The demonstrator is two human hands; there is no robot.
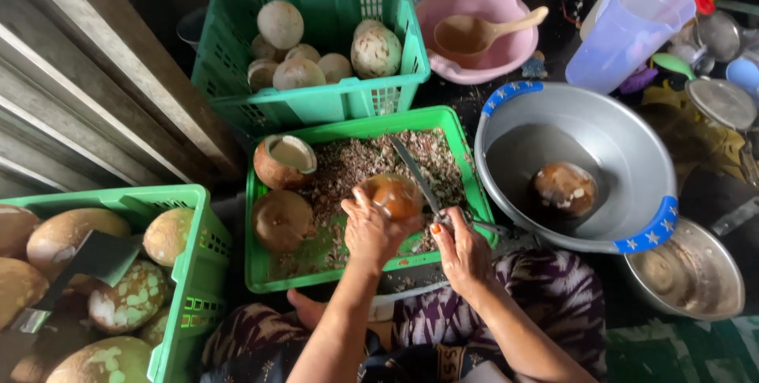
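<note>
A seated person works over a shallow green tray (261,276) littered with brown and pale shavings (356,166). The left hand (370,229) is closed around a peeled coconut (395,196), held just above the tray's middle, while the right hand (460,250) grips the handle of a knife (417,179) whose blade lies against the coconut's right side. Two more coconuts rest in the tray's left half: one cut open at the top (283,161), showing a pale hollow, and a whole brown one (281,220) just below it.

Behind the tray, a green basket (332,102) holds several pale, rounded coconuts (376,51). A second green basket (194,272) at lower left is filled with larger, mottled ones (126,298), with a dark cleaver (87,260) lying on top. To the right, a big metal basin (624,154) with blue handles contains a single peeled coconut (564,189). A smaller metal bowl (696,272) sits just beside it. At the back, a pink bowl (506,43) holds a wooden ladle (478,33), near a clear plastic jug (628,31).
</note>
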